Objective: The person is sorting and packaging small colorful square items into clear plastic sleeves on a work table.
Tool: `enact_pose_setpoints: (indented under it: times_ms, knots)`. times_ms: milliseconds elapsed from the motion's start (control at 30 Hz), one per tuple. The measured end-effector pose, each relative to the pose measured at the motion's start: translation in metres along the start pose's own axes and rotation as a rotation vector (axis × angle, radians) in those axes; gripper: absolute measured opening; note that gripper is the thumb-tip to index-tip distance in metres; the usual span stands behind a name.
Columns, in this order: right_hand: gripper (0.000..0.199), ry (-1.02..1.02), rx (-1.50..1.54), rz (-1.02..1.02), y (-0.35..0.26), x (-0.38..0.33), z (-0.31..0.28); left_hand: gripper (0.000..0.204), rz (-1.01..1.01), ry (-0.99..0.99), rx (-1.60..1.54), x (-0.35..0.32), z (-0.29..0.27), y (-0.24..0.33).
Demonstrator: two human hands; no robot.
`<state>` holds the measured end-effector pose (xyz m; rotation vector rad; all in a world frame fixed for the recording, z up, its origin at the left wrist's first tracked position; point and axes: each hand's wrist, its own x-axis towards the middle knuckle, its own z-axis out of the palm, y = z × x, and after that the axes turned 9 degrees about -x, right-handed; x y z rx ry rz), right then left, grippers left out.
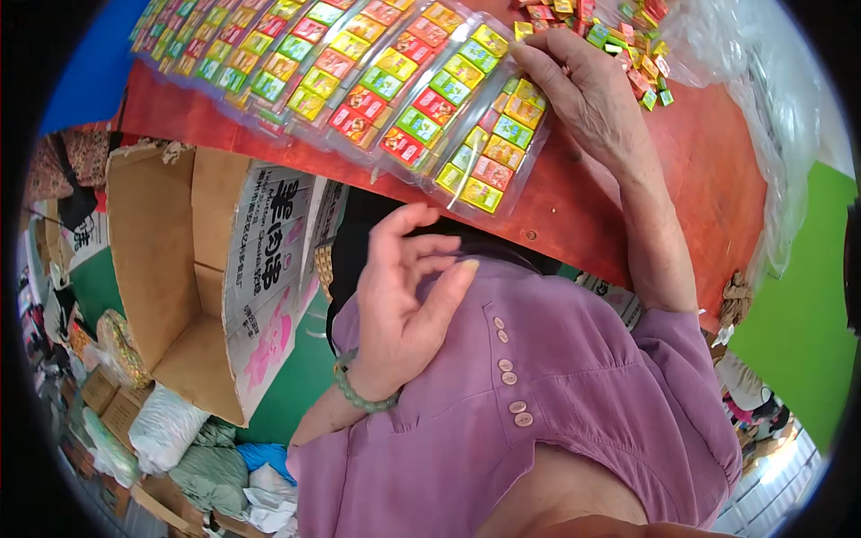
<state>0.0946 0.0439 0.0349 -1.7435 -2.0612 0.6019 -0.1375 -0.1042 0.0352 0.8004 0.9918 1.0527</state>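
My right hand lies flat on the red table, its grip released, fingertips pressing the top edge of the nearest clear tray of small packets. I judge that the flat press is there to keep the tray from sliding, since it sits close to the table's near edge. The tray runs from under my fingertips down and to the left, toward me, with red, green and yellow packets packed in rows inside it.

My left hand is lifted in front of my chest, over my purple blouse, with the grip loose: fingers half curled, thumb apart, nothing in it. A green bead bracelet sits at the wrist. The tray's near corner is just above those curled fingers, apart from them.

Beyond the pressed tray, to its left, 4 or so more filled trays overlap one another, likely shingled to save table room. Past my right hand's knuckles a loose heap of packets lies on a clear plastic sheet, near enough to pick from. Below my left hand, off the table's edge, an open cardboard box stands on the green floor.
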Motion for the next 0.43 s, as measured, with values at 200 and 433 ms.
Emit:
enact_pose_setpoints:
  times_ms: [200,433]
  knots:
    - [0.037,0.063,-0.152,0.033,-0.01,-0.008,0.008,0.062,-0.164,-0.013,-0.331,0.009,0.007,0.0]
    - [0.037,0.119,-0.206,0.035,-0.015,-0.024,0.013,0.064,-0.221,-0.033,-0.294,0.005,-0.006,-0.002]
